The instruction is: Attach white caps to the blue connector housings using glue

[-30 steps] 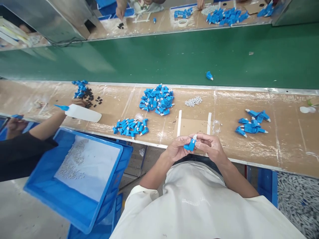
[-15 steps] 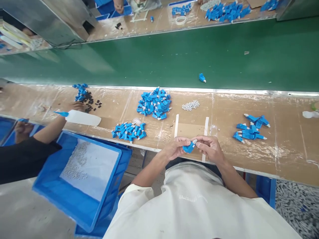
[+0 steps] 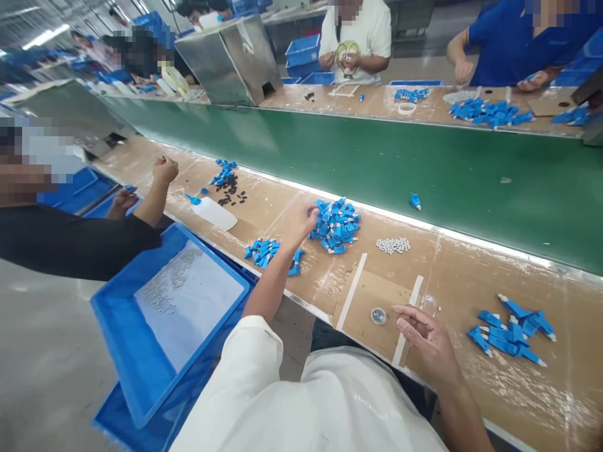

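My left hand reaches to the left side of the large pile of blue parts; its fingertips touch the pile, and whether they hold a part is hidden. Over the bench beside a white tape strip, my right hand has its fingers apart and nothing in them. A small round clear dish sits just left of its fingertips. Small grey-white pieces lie right of the large pile. My left forearm partly covers a smaller blue pile. Another group of blue parts lies at the right.
A blue crate with small pieces on a white sheet stands below the bench at left. A white bottle lies near black pieces. One blue part is on the green belt. Other people work at left and across.
The view has tilted up and turned left. My hands have parted; the left moved to the large pile, and the blue part between them is gone. The person at left raised a hand off the bench.
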Available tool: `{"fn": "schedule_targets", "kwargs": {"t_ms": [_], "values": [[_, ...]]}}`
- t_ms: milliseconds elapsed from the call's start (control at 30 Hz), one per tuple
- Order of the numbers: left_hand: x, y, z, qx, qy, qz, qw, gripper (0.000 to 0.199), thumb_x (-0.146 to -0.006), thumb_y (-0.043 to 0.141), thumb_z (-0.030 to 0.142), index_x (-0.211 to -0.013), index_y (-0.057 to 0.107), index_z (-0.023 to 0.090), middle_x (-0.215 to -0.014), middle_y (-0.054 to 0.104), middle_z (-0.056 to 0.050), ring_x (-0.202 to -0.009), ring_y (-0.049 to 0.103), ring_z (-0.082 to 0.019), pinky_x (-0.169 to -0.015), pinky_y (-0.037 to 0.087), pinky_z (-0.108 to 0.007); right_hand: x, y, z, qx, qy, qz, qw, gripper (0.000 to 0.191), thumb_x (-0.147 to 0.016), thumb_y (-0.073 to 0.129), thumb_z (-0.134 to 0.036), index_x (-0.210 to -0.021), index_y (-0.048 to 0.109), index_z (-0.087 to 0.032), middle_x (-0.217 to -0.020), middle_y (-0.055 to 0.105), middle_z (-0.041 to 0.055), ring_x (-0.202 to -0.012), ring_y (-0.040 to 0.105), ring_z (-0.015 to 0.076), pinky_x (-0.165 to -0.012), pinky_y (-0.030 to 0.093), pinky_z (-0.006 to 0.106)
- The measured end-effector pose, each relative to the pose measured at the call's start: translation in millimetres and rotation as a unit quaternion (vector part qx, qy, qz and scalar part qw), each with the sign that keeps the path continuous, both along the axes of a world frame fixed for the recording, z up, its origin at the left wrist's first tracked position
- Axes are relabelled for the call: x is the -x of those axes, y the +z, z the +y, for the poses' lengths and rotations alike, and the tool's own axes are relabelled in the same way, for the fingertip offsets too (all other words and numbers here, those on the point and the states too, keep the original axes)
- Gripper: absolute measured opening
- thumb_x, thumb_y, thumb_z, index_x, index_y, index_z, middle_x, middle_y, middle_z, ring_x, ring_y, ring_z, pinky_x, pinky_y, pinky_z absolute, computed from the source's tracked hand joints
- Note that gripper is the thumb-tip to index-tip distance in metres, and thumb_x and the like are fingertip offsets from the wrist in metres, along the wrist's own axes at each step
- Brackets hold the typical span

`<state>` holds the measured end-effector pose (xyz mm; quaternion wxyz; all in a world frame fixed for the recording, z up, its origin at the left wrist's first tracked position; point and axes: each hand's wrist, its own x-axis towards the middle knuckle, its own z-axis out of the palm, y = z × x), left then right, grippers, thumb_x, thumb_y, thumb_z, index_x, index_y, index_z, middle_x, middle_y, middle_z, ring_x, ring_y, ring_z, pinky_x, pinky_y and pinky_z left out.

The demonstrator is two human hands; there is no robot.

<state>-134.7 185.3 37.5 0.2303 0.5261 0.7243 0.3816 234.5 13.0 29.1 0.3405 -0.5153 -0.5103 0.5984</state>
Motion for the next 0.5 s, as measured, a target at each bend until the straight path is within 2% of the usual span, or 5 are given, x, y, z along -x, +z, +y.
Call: {"fn": "schedule_targets", "kwargs": {"t_ms": [100,200,300,400,500], "values": [[-1,-18.1,2,-0.07,0.064,0.076,0.993,0.038,-0.1,0.046,0.039,-0.112,0.072,0.014,-0.111,0.074,-0.014,-0.107,0.068,-0.027,-0.097,0.051,-0.04,-6,-5.8,3,0.01,-0.025,-0.023,0.999,0.05,-0.075,0.077,-0.065,-0.097,0.082,-0.021,-0.082,0.074,0.007,-0.064,0.059,0.0168,-0.053,0.046,0.026],[-19,-38.4,8,-0.103,0.015,0.148,0.984,0.044,-0.1,0.049,0.045,-0.129,0.066,0.016,-0.136,0.065,-0.018,-0.132,0.058,-0.031,-0.112,0.045,-0.046,-14,-9.0,10,0.006,-0.025,-0.046,0.999,0.052,-0.076,0.075,-0.066,-0.099,0.082,-0.02,-0.084,0.075,0.0077,-0.068,0.063,0.0192,-0.055,0.049,0.028],[-44,-60.1,19,-0.099,-0.046,0.202,0.973,0.048,-0.098,0.053,0.042,-0.135,0.062,0.012,-0.145,0.059,-0.024,-0.143,0.048,-0.036,-0.12,0.037,-0.052,-21,-3.2,27,-0.026,0.0,-0.078,0.997,0.051,-0.079,0.073,-0.066,-0.102,0.081,-0.021,-0.09,0.077,0.009,-0.075,0.068,0.0225,-0.062,0.054,0.031],[-59,-76.4,28,-0.102,-0.051,0.207,0.972,0.046,-0.099,0.051,0.039,-0.133,0.062,0.011,-0.144,0.059,-0.025,-0.146,0.046,-0.038,-0.121,0.035,-0.056,-21,7.9,65,-0.084,0.027,-0.145,0.985,0.046,-0.082,0.069,-0.062,-0.103,0.081,-0.022,-0.094,0.079,0.0086,-0.083,0.072,0.0255,-0.073,0.058,0.035],[-56,-74.9,31,-0.114,-0.055,0.172,0.977,0.046,-0.098,0.053,0.041,-0.131,0.063,0.011,-0.143,0.059,-0.026,-0.145,0.046,-0.038,-0.12,0.036,-0.056,-10,15.5,132,-0.163,-0.002,-0.276,0.947,0.034,-0.086,0.065,-0.048,-0.102,0.08,-0.022,-0.101,0.079,0.008,-0.092,0.072,0.0258,-0.084,0.057,0.037]]}}
